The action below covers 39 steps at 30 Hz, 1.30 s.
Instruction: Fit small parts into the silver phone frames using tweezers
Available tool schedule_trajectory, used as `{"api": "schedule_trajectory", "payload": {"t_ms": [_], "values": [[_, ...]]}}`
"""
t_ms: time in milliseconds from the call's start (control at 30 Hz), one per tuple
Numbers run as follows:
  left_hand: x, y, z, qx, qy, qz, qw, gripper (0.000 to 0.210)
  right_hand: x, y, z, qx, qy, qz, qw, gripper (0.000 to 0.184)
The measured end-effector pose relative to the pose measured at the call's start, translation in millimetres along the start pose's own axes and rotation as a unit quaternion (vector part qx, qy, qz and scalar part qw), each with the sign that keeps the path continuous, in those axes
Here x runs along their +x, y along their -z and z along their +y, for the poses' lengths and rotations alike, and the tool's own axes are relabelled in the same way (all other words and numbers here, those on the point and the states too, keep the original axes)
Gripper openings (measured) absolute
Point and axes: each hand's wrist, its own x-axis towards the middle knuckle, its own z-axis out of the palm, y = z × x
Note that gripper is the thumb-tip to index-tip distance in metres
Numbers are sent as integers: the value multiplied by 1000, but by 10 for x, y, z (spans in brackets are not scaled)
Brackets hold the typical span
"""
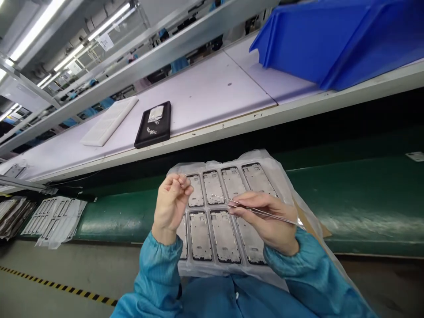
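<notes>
My right hand (265, 216) holds a pair of metal tweezers (228, 201) between thumb and fingers. The tweezer tips are slightly apart and hover over the upper row of phone frames. My left hand (172, 203) is raised at the tray's left side, its fingertips pinched together; whatever sits between them is too small to make out. Below both hands lies a translucent plastic tray (205, 208) with several grey metal phone frames (225, 236) in its pockets, in two rows. My hands and the tweezers cover parts of some frames.
A black tray (155, 137) with small pale parts and a bag (155, 114) rests on the white shelf, beside a white foam slab (109, 121). At right stands a blue bin (318, 44). More filled trays (56, 216) lie left on the green surface (112, 221).
</notes>
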Motion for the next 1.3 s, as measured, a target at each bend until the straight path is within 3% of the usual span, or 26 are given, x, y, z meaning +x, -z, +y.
{"api": "schedule_trajectory", "payload": {"t_ms": [100, 200, 533, 800, 900, 967, 1033, 1067, 1100, 1200, 1233, 1300], "values": [[-217, -102, -100, -1, 33, -27, 999, 37, 134, -83, -274, 22, 66, -47, 996, 39], [-308, -148, -136, 16, 29, -32, 999, 38, 142, -128, -398, 13, 72, -71, 995, 40], [-390, -57, -272, 66, -23, -31, 997, 31, 94, -130, -435, -81, 107, -75, 988, 32], [-502, -136, -204, 97, -14, 2, 995, 30, 65, -135, -455, -102, 71, -73, 990, 35], [-485, -46, -222, 117, -16, -9, 993, 29, 52, -111, -420, -95, 60, -69, 991, 33], [-363, 128, -369, 169, -29, -4, 985, 35, 22, -69, -360, -94, 50, -47, 993, 31], [-152, 366, -652, 299, -55, 33, 952, 34, -27, -13, -279, -81, 34, -15, 996, 27], [-28, 491, -833, 397, -69, 65, 913, 29, -56, 17, -235, -72, 22, 0, 997, 23], [97, 609, -1026, 501, -66, 91, 858, 27, -86, 45, -194, -65, 8, 13, 998, 19], [405, 872, -1551, 733, 27, 88, 674, 42, -176, 119, -100, -57, -24, 37, 997, 11], [471, 927, -1675, 768, 56, 86, 632, 44, -204, 140, -81, -57, -29, 40, 997, 10], [551, 1003, -1822, 796, 95, 96, 590, 45, -261, 178, -53, -58, -41, 41, 997, 7]]}}
